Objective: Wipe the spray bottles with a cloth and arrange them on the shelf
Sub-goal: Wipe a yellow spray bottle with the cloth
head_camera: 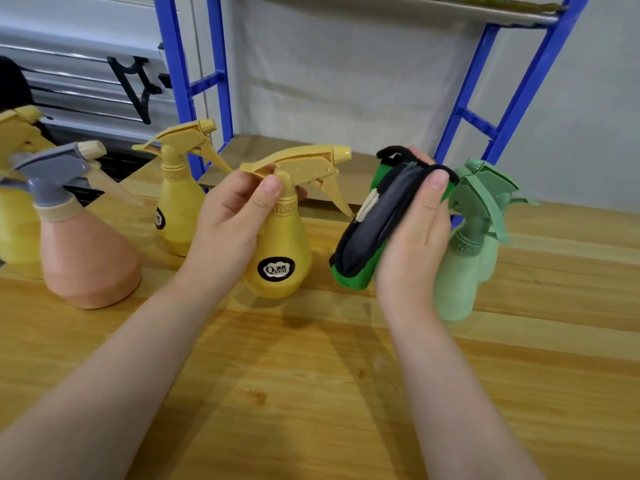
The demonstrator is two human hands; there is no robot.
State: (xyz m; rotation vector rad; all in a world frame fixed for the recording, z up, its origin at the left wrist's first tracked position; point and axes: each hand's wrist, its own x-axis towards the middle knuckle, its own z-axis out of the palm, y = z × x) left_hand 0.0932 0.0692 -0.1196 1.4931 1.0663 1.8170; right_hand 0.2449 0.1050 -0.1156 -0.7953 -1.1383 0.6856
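My left hand (235, 216) grips the neck of a yellow spray bottle (280, 251) with a black round label, held upright just over the wooden table (311, 393). My right hand (415, 230) holds a folded green and black cloth (367, 230) right beside that bottle, a small gap between them. Behind my right hand stand two pale green spray bottles (467, 258). A second yellow bottle (180, 202) stands behind my left hand. The blue-framed shelf (304, 157) lies beyond the table with a bare board.
At the left stands a pink bottle (86, 258) with a grey trigger head, and a further yellow bottle (17, 209) is cut off by the frame's left edge. A blue shelf upright (512, 109) rises behind the green bottles. An upper shelf board (450, 8) sits above.
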